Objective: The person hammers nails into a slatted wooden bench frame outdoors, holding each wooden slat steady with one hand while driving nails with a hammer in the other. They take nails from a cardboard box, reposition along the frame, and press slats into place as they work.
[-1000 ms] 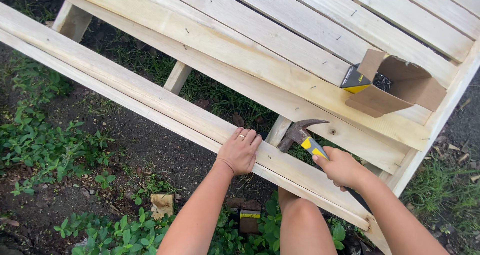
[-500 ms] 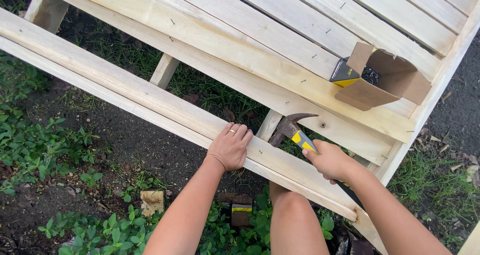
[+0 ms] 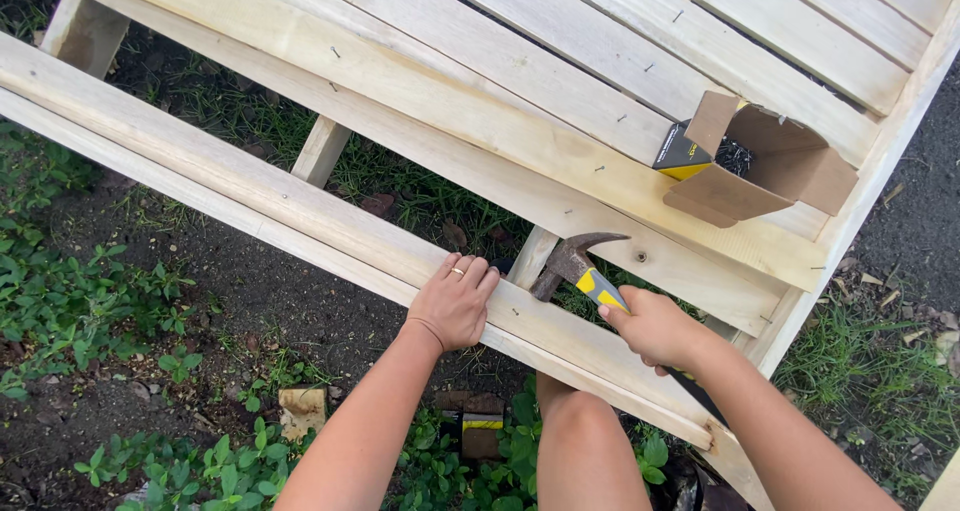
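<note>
On the slat frame: left hand [image 3: 456, 304] lay flat, steadying the plank [image 3: 300, 206].
Right hand [image 3: 655, 328] gripped the hammer [image 3: 578, 268]; fingers best kept clear.

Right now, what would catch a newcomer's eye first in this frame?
The claw hammer held in the right hand at centre, its head low over the pale wooden slat frame. Beside it the left hand presses flat on a slat. Upper right, an open cardboard box of nails rests on the slats.
</note>
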`<state>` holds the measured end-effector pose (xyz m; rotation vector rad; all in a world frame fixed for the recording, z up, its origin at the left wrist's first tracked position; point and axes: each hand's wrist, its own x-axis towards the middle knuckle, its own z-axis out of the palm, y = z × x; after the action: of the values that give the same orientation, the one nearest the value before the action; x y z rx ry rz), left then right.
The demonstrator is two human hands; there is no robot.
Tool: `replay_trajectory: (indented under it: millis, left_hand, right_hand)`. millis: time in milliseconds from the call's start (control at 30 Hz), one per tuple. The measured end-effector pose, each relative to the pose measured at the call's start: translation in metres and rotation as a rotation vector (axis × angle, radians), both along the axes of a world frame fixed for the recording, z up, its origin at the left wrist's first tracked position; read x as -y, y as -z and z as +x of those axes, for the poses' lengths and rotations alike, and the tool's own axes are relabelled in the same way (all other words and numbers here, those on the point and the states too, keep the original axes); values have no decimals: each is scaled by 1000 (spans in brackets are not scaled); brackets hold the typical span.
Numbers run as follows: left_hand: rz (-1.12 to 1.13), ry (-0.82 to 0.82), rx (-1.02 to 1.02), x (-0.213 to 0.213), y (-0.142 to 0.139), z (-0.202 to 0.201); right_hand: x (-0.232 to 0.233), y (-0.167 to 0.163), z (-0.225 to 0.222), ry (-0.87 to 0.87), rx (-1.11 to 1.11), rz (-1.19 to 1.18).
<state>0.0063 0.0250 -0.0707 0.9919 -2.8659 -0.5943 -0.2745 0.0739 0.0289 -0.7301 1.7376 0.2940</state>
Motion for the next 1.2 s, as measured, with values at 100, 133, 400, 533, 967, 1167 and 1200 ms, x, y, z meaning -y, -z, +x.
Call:
replay_trajectory:
  millis: [100, 133, 400, 533, 967, 1167, 1200]
  left_hand:
    - [20, 14, 10, 0, -3, 0]
    - [15, 13, 3, 0, -3, 0]
    - [26, 14, 32, 0, 0, -2]
    - [33, 16, 23, -1, -1, -1]
    - [49, 14, 36, -1, -1, 0]
    - [2, 5, -25, -2, 2, 0]
    - [18, 0, -20, -2, 4, 0]
  right_hand:
    - [23, -8, -18, -188, -67, 8]
    - [32, -16, -24, -175, -77, 16]
    - [14, -24, 6, -41, -39, 23]
    - [22, -15, -2, -183, -41, 23]
    - [-9, -7, 13, -79, -46, -13]
    - [13, -45, -13, -33, -120, -125]
    - [15, -50, -13, 14, -108, -166]
